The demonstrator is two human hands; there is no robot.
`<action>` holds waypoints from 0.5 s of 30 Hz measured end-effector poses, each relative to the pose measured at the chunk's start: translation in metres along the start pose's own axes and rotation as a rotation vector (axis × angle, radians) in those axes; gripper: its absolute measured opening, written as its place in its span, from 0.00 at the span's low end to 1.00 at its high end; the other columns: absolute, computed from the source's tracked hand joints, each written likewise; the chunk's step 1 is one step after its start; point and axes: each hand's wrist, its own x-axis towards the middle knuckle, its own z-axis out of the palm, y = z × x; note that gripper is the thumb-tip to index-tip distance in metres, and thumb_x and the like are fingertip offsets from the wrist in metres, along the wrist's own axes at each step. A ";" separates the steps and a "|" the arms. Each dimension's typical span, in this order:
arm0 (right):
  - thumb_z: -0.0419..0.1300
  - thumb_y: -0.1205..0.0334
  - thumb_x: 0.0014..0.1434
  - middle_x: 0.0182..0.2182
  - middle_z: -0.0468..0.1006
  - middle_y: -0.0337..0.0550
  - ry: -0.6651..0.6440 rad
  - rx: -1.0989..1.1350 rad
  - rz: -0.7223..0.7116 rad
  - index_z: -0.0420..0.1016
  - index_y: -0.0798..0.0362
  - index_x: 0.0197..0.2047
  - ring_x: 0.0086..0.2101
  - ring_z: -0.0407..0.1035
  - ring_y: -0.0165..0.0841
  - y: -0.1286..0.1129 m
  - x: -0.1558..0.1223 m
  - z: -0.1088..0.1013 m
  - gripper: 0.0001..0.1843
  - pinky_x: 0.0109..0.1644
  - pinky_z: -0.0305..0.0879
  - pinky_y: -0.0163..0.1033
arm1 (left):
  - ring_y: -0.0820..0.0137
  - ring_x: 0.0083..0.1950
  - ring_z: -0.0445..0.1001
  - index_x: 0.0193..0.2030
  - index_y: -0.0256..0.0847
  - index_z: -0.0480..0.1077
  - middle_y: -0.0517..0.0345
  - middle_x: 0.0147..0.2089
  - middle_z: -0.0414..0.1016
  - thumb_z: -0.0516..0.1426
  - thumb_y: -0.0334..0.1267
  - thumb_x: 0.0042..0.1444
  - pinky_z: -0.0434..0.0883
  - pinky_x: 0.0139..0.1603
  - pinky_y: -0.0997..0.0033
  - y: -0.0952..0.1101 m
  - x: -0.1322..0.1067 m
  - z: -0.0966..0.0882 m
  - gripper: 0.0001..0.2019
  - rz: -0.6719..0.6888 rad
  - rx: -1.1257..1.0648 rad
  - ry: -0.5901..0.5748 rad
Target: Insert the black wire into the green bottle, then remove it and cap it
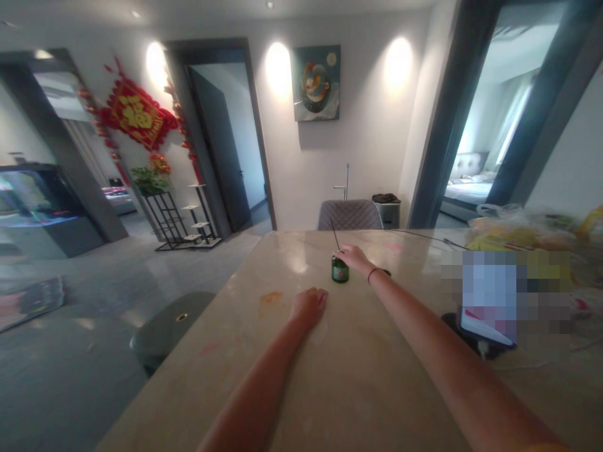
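A small green glass jar (pixel 340 271) with a label stands upright on the marble-look table (pixel 348 376). My right hand (pixel 353 256) is at the jar's mouth, its fingers pinched around the lower part of a thin dark stick (pixel 335 235). The stick points up and leans slightly left; whether its lower end is inside the jar is hidden. My left hand (pixel 308 306) rests on the tabletop, nearer to me and left of the jar, with its fingers curled in and nothing visible in them. Past my right wrist lies a small dark object (pixel 386 272), partly covered.
A propped-up device (pixel 490 326) with a blurred screen and a cable stands on the right. Behind it are plastic bags (pixel 513 226). A quilted grey chair (pixel 351 215) is at the far edge, and a green stool (pixel 174 326) stands left of the table.
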 end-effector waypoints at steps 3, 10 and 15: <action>0.55 0.51 0.52 0.31 0.79 0.44 -0.014 0.029 0.037 0.78 0.55 0.35 0.35 0.72 0.36 0.000 0.007 0.008 0.18 0.36 0.63 0.34 | 0.68 0.43 0.70 0.44 0.46 0.71 0.54 0.41 0.73 0.44 0.42 0.59 0.63 0.45 0.70 -0.001 0.000 0.000 0.16 0.031 0.005 0.003; 0.52 0.52 0.55 0.31 0.79 0.47 0.265 0.283 -0.045 0.77 0.58 0.35 0.32 0.72 0.35 -0.015 0.011 -0.010 0.19 0.36 0.67 0.35 | 0.68 0.47 0.69 0.43 0.47 0.71 0.55 0.43 0.73 0.46 0.43 0.57 0.62 0.49 0.69 -0.001 0.000 0.001 0.15 -0.050 -0.094 0.005; 0.49 0.50 0.56 0.36 0.78 0.52 0.422 0.530 -0.078 0.73 0.62 0.38 0.31 0.73 0.32 -0.022 0.013 -0.051 0.23 0.31 0.69 0.34 | 0.67 0.48 0.68 0.43 0.46 0.71 0.55 0.45 0.73 0.47 0.42 0.57 0.61 0.51 0.69 -0.001 0.001 0.001 0.14 -0.043 -0.121 -0.002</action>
